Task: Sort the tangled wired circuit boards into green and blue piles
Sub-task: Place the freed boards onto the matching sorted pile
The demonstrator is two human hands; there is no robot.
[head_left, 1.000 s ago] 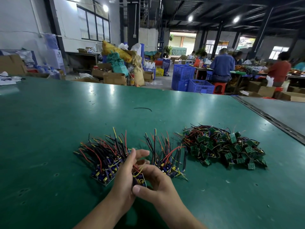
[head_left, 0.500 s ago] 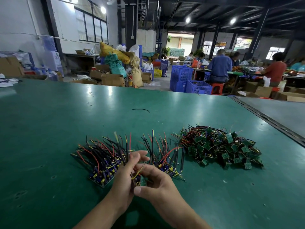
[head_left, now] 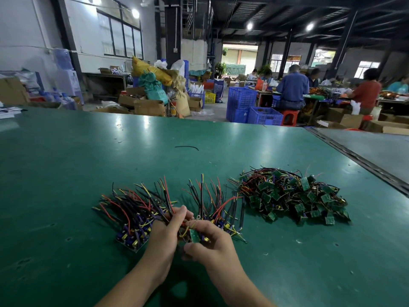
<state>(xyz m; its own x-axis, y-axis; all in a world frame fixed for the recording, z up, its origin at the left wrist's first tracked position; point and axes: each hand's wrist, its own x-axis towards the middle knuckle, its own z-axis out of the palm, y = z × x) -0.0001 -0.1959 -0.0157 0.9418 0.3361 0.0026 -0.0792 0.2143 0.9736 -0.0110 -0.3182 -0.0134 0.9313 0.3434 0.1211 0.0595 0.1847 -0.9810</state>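
A green board (head_left: 194, 235) has surfaced, pinched in my right hand (head_left: 214, 244) — left hand (head_left: 163, 233) clenches wires of the blue bundle (head_left: 137, 218) — green pile (head_left: 294, 196) next, I judge.

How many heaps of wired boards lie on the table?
3. A blue heap lies left, by the left hand, which grips wires; a second blue heap lies behind the right hand, which pinches a green board; a green heap lies at the right. Hands may hide more.
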